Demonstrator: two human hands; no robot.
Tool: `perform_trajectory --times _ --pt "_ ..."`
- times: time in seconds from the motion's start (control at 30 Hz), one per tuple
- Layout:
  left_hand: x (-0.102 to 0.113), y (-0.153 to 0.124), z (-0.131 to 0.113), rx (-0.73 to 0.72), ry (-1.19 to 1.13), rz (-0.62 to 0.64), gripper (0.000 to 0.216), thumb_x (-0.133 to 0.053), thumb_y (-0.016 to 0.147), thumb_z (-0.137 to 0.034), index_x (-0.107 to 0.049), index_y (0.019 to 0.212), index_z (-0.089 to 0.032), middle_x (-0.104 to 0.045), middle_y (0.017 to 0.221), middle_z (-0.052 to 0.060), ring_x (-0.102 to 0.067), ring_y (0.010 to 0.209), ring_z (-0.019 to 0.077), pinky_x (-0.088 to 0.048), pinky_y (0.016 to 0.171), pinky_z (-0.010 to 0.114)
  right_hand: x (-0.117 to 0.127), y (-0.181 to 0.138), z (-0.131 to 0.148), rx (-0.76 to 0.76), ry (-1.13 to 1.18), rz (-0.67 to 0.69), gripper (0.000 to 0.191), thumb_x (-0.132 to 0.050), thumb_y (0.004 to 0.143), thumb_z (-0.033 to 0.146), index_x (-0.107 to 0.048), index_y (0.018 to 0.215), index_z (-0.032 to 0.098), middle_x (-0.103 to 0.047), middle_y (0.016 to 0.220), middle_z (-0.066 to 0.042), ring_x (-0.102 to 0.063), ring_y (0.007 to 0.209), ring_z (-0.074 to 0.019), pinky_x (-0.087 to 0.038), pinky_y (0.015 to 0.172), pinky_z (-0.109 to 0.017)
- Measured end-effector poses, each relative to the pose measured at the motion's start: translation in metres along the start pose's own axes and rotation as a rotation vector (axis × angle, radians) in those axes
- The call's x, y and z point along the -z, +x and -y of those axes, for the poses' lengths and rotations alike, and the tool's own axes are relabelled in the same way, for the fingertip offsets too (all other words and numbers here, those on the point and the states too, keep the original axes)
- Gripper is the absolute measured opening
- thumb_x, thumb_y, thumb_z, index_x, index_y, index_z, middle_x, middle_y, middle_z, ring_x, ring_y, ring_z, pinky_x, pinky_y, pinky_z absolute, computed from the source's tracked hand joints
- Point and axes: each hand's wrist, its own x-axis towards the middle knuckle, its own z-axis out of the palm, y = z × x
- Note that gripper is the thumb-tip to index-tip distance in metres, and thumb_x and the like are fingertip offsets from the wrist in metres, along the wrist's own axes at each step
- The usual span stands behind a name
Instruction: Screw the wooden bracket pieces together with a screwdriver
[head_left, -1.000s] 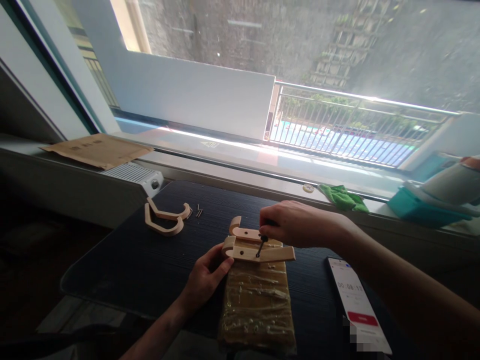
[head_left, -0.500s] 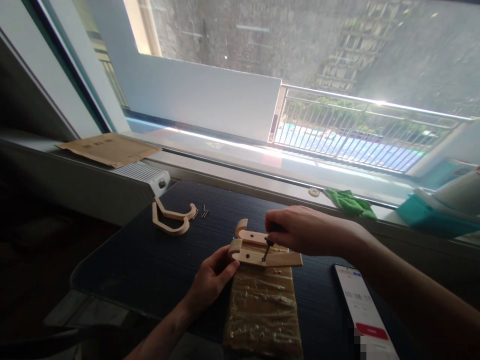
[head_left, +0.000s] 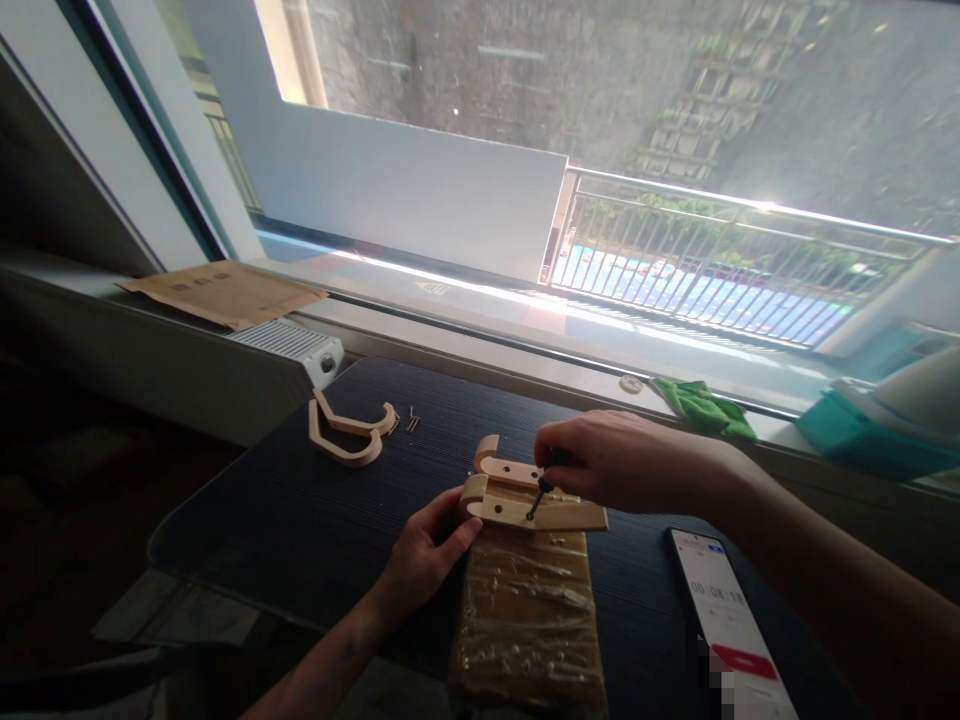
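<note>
My right hand (head_left: 592,455) is closed around the dark handle of a screwdriver (head_left: 539,492). The screwdriver leans, its tip at a hole in the nearer wooden hook (head_left: 566,517). With thumb and fingers, my left hand (head_left: 431,540) grips the curved end of that hook. Just behind it lies a second wooden hook (head_left: 495,467), partly covered by my right hand. Both rest on a tape-wrapped block (head_left: 525,620). Two more wooden hooks (head_left: 352,455) lie to the left on the dark table (head_left: 247,510), beside several small screws (head_left: 412,420).
A phone (head_left: 724,610) showing a timer lies right of the block. Along the window sill are a roll of tape (head_left: 631,384), a green cloth (head_left: 703,408) and a teal container (head_left: 847,430). A brown envelope (head_left: 225,293) lies on the ledge above a radiator (head_left: 292,348).
My right hand has turned slightly on the screwdriver, showing more of its handle. My left hand keeps its grip on the hook. The whole view has shifted a little.
</note>
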Motion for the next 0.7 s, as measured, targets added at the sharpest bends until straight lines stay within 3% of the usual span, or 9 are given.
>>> perform_trajectory --times 0.33,0.57,0.7 --pt "-0.002 0.0 -0.003 0.0 0.0 -0.009 0.028 -0.059 0.078 -0.029 -0.061 0.104 -0.018 -0.07 0.101 0.003 -0.063 0.096 0.0212 -0.05 0.084 0.028 -0.014 0.0 -0.007 -0.066 0.031 -0.078 0.026 -0.04 0.086 0.041 -0.057 0.083 0.021 -0.061 0.073 -0.001 -0.052 0.065 -0.0125 -0.033 0.054 -0.024" --pt "-0.003 0.0 -0.003 -0.015 0.031 -0.023 0.029 -0.058 0.078 -0.029 -0.062 0.104 -0.019 -0.07 0.101 0.003 -0.063 0.096 0.0212 -0.05 0.084 0.027 -0.003 -0.004 0.0 -0.068 -0.029 -0.018 0.026 -0.043 0.085 0.042 -0.058 0.093 0.023 -0.063 0.078 -0.001 -0.054 0.067 -0.0132 -0.033 0.054 -0.024" --pt "-0.003 0.0 -0.006 -0.024 0.018 -0.022 0.025 -0.058 0.078 -0.026 -0.062 0.101 -0.019 -0.07 0.1 0.002 -0.063 0.095 0.0201 -0.049 0.085 0.026 -0.002 -0.002 0.002 -0.045 -0.044 -0.027 0.024 -0.039 0.087 0.036 -0.058 0.087 0.022 -0.063 0.076 0.0 -0.053 0.066 -0.0129 -0.033 0.055 -0.025"
